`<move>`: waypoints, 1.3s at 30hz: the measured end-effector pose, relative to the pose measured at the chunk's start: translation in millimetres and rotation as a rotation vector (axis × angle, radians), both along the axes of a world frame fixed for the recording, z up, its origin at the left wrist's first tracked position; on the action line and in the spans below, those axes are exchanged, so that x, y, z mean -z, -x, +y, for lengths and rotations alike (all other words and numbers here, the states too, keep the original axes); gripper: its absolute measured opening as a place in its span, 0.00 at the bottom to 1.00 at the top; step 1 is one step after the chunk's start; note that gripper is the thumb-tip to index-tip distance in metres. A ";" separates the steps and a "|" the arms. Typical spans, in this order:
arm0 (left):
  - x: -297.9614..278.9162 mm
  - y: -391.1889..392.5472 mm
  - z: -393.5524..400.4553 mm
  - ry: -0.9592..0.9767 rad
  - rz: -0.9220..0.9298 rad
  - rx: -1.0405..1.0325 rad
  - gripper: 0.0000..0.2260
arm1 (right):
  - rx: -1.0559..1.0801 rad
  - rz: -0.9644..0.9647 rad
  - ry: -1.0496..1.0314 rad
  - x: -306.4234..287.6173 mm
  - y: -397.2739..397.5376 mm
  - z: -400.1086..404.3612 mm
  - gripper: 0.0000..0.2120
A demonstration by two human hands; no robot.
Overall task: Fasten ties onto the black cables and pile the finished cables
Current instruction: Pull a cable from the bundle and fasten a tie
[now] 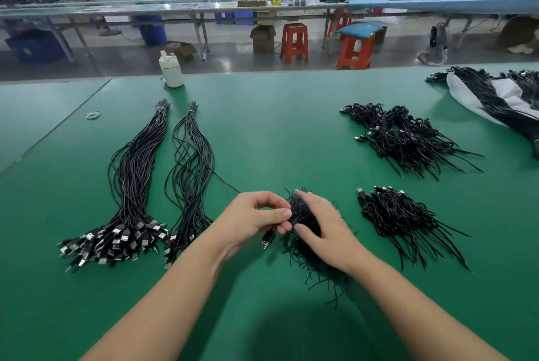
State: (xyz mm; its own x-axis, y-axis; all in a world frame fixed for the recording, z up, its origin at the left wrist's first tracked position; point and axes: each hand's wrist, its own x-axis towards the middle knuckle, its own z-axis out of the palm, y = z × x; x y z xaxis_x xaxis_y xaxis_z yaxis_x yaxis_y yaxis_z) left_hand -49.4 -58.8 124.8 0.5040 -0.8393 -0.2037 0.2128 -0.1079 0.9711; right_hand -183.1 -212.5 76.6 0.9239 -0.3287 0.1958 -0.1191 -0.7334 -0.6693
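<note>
My left hand (256, 219) pinches a black cable near its USB plug (267, 238), and the cable trails left toward the loose bundles. My right hand (322, 229) rests on a heap of short black ties (303, 255) in the middle, fingers spread and pressed into it. Two long bundles of untied black cables (131, 185) (189, 174) lie to the left, plugs toward me. Two piles of tied cables lie to the right, a near pile (402, 220) and a farther pile (408, 139).
The green table mat (277, 133) covers the bench. A white bottle (171, 70) stands at the far edge, a rubber band (93, 114) lies far left, and a white bag with more black cables (495, 92) sits far right. Red stools and workbenches stand beyond.
</note>
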 end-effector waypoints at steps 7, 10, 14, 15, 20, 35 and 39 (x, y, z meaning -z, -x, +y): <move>-14.2 0.8 -2.3 0.276 0.330 -0.190 0.05 | -0.039 -0.015 -0.190 -43.7 -16.8 35.4 0.09; -11.9 2.3 -2.6 0.370 0.352 -0.291 0.10 | 0.019 -0.020 -0.274 -45.6 -20.6 43.0 0.15; -6.2 4.7 5.7 0.249 0.055 -0.227 0.14 | 0.081 -0.015 -0.369 -39.4 -23.2 47.9 0.16; -5.6 6.2 7.9 0.217 -0.013 -0.208 0.14 | 0.091 -0.018 -0.421 -38.0 -23.6 47.8 0.17; -2.5 10.0 13.5 0.071 -0.248 -0.104 0.14 | 0.011 0.024 -0.560 -41.9 -21.9 51.7 0.18; -24.5 5.2 8.8 0.421 -0.024 -0.328 0.20 | -0.121 0.046 -1.119 -33.7 -21.2 66.4 0.18; -51.3 -14.9 40.3 0.625 0.395 0.083 0.18 | -0.055 0.036 -1.440 -15.6 -19.4 59.9 0.19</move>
State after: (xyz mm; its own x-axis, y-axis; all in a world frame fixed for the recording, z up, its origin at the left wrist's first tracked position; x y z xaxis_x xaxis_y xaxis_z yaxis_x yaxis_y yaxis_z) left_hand -34.5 -18.6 176.2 0.4218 -0.8903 0.1713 0.5743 0.4086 0.7094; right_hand -163.7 -152.6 92.2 0.9388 -0.1818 -0.2927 -0.1457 0.5604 -0.8153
